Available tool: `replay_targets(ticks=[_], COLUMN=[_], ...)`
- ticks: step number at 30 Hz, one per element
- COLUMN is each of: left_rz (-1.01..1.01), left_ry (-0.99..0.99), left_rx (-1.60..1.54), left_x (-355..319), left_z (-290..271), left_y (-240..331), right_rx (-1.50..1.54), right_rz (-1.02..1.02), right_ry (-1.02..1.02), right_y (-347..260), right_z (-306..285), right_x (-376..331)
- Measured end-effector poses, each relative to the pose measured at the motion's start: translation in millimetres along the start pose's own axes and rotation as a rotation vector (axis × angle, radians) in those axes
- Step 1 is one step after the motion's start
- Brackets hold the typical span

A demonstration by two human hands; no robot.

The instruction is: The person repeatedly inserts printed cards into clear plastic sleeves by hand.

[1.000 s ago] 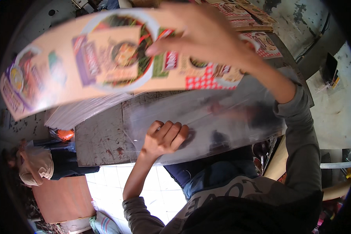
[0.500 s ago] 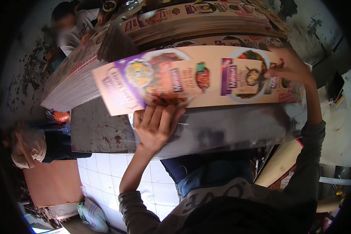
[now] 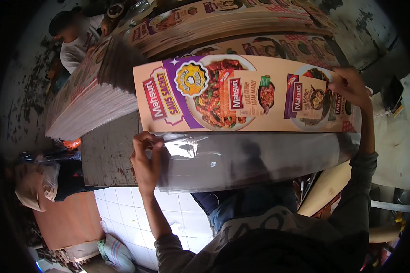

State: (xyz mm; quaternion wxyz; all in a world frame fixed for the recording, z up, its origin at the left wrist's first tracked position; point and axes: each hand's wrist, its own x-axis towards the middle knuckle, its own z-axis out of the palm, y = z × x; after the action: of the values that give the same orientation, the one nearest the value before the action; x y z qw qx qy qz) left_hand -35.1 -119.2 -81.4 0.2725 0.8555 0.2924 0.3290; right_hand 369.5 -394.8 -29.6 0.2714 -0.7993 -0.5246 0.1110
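Note:
A long printed card (image 3: pixel 264 123), peach and purple with food pictures, lies at a slight slant across the table in front of me. My right hand (image 3: pixel 353 88) grips it at its right end, thumb and fingers bent over the upper edge. Below the card is a stack of clear plastic sleeves (image 3: pixel 241 159), shiny and reaching the table's near edge. At the upper left corner of these sleeves, my left hand (image 3: pixel 146 157) has its fingers curled in a pinch on the plastic, just under the card's lower left corner.
Tall stacks of similar printed cards stand at the left (image 3: pixel 84 102) and along the far side (image 3: pixel 237 27) of the dark, scratched table (image 3: pixel 107 152). Another person (image 3: pixel 77 41) sits at the far left. A second person (image 3: pixel 38 182) is lower left, beside a brown board (image 3: pixel 68 223).
The card has moved right and come to lie straighter. My left hand has let go of the card's lower edge and moved left and down to the plastic sleeves.

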Motion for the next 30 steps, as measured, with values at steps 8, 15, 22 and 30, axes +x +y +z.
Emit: replay_targets(ticks=[8, 15, 22, 30], left_rz=[-0.349, -0.473, -0.475, -0.461], left_ry=[0.018, 0.059, 0.033, -0.002], left_rx=[-0.463, -0.506, -0.565, -0.506], left_x=[4.9, 7.8, 6.5, 6.2], left_z=[8.3, 7.9, 8.3, 9.3], left_y=[1.3, 4.0, -2.4, -3.1], right_rx=[-0.141, -0.216, -0.194, -0.232], right_rz=[-0.060, -0.151, -0.219, -0.173], right_ry=[0.170, 0.263, 0.284, 0.284], right_y=[-19.2, -14.4, -9.7, -6.5], right_z=[13.0, 14.5, 16.8, 11.7], right_x=[1.1, 4.9, 14.5, 18.8])
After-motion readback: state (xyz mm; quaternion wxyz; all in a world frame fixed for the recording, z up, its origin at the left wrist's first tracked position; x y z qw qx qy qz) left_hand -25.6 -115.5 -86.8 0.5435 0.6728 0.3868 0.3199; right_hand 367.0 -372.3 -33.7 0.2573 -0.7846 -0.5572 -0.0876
